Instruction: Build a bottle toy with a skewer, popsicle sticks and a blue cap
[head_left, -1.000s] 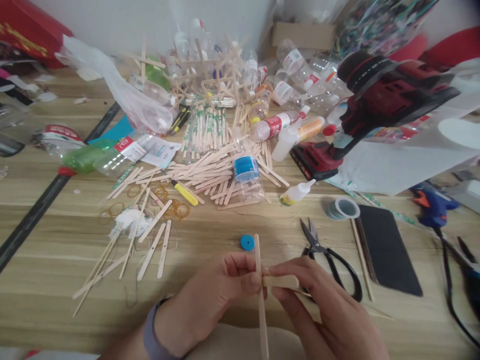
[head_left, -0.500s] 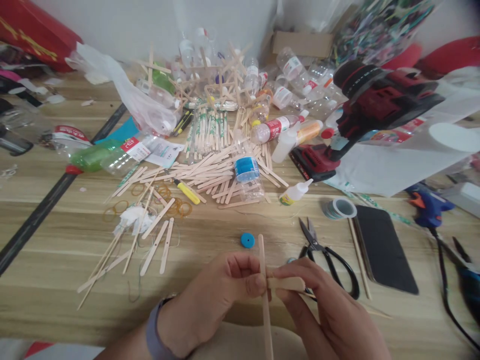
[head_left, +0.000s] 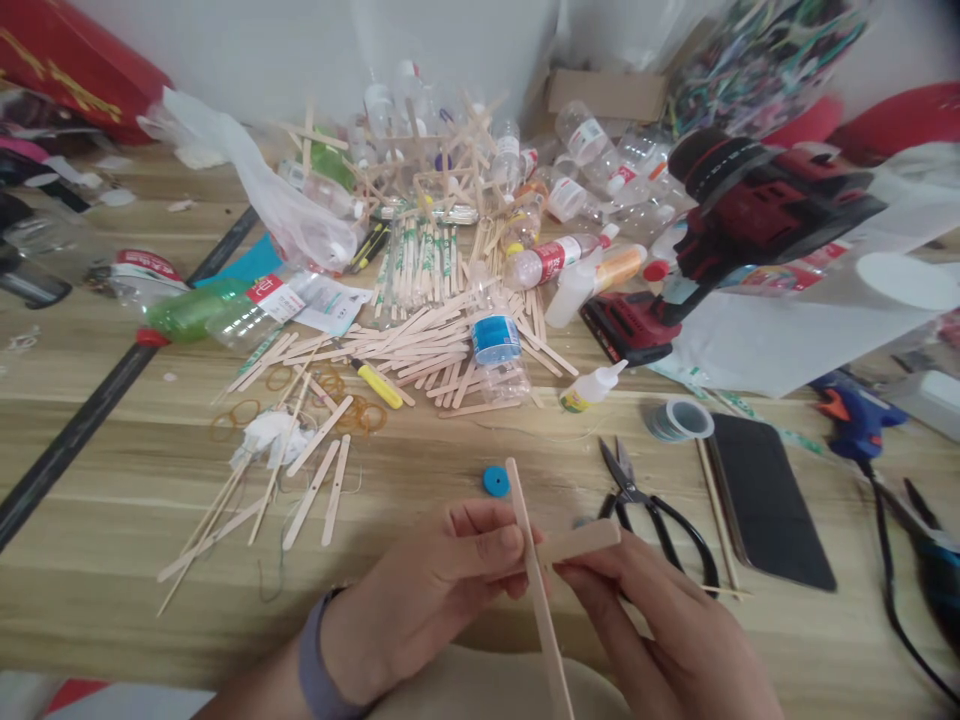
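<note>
My left hand (head_left: 469,570) pinches a long wooden craft stick (head_left: 534,570), which stands slanted, its lower end out of the picture. Crosswise to it, a shorter craft stick piece (head_left: 583,541) sticks out to the right from its middle. My right hand (head_left: 645,610) is closed, thumb and forefinger pinching close under that piece. From behind this hand a thin bamboo skewer (head_left: 724,592) pokes out, so it seems to lie in those fingers. A blue bottle cap (head_left: 495,481) with a small hole lies just beyond my left hand. Black-handled scissors (head_left: 637,490) lie beyond my right hand.
Loose craft sticks (head_left: 427,345), a yellow cutter (head_left: 379,385) and a glue bottle (head_left: 594,387) lie ahead. A cordless drill (head_left: 750,220) stands at right, near a phone (head_left: 769,500), a tape roll (head_left: 679,420) and a glue gun (head_left: 859,415). Plastic bottles crowd the back.
The long stick has tilted, its top moving left and its lower end right. The shorter piece now angles upward to the right. My right fingers have slid from its top to underneath.
</note>
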